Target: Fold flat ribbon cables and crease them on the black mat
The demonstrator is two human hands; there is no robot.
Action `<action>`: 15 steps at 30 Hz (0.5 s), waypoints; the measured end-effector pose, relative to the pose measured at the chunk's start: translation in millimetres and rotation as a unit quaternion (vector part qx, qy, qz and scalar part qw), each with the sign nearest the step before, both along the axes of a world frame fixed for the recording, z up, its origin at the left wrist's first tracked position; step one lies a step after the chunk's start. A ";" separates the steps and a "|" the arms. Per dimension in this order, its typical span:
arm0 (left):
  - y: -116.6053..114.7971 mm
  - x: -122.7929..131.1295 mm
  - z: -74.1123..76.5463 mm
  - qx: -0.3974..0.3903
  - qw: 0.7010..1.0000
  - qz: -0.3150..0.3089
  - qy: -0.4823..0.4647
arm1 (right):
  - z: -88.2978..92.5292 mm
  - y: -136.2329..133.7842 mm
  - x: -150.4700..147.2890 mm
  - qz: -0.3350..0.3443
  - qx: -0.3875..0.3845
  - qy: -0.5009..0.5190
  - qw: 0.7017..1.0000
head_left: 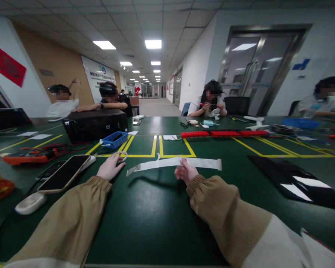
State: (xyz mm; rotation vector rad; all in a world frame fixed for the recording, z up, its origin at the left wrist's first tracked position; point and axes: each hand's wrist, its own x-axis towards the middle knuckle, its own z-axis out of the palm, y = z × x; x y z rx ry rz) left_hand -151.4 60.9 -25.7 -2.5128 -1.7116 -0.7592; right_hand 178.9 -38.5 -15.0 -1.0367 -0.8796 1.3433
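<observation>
A long white flat ribbon cable (170, 162) with greyish ends is pinched near its middle between the thumb and fingers of my right hand (187, 172). It is held above the green table and casts a shadow there. A short white strip (158, 156) sticks up from the cable, left of my fingers. Farther left, my left hand (111, 166) is low over the table at a thin white ring (124, 153), which looks like a roll of tape. Its fingers reach into the ring and the thumb lies along the near side.
On the left are a phone (65, 173), a white mouse (30, 203), an orange multimeter (30, 155), a blue tray (115, 140) and a black computer case (96, 124). Red strips (225, 134) lie across the back. A black sheet (298, 178) is at right. Several people sit around the table.
</observation>
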 end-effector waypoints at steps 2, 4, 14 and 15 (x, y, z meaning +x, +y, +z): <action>4.4 -5.0 -1.7 -0.013 1.000 -0.007 -0.020 | 1.2 -2.3 -2.0 0.008 -0.011 0.006 1.000; 7.4 -7.8 -0.9 -0.018 0.999 -0.026 -0.040 | 2.0 -4.0 -3.4 0.015 -0.018 0.007 1.000; 22.1 -26.4 -1.9 -0.019 0.987 -0.109 -0.120 | -0.1 -3.4 -4.4 0.019 -0.008 -0.005 1.000; 22.3 -27.1 -2.2 -0.019 0.986 -0.112 -0.119 | -0.3 -3.4 -4.7 0.020 -0.003 -0.005 1.000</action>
